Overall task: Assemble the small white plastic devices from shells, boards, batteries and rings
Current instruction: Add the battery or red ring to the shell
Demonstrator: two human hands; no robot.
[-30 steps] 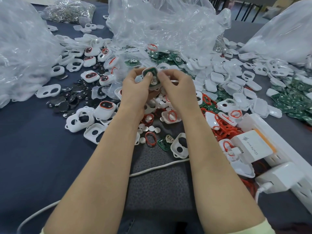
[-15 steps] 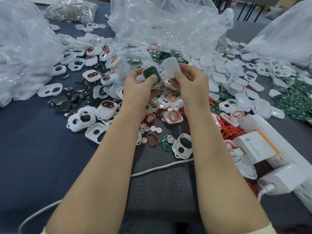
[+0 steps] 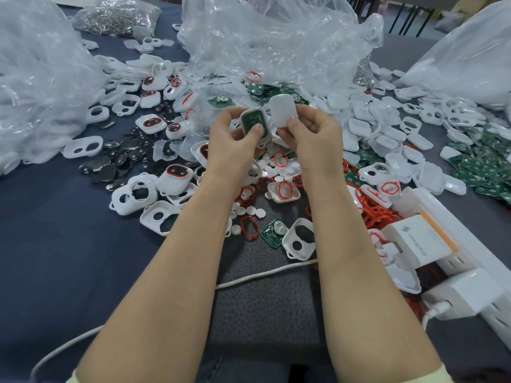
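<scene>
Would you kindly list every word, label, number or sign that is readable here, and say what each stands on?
Lightning-bolt sign: on the white rectangular charger block.
Grey brand word beside that sign: turned sideways, too blurred to read surely.
Pale print on the green circuit board held in the left hand: too small to read.
Markings on the loose green circuit board on the dark table: too small.
No other text shows.

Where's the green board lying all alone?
Head view, centre: the green board lies between a red ring on its left and a white shell on its right.
</scene>
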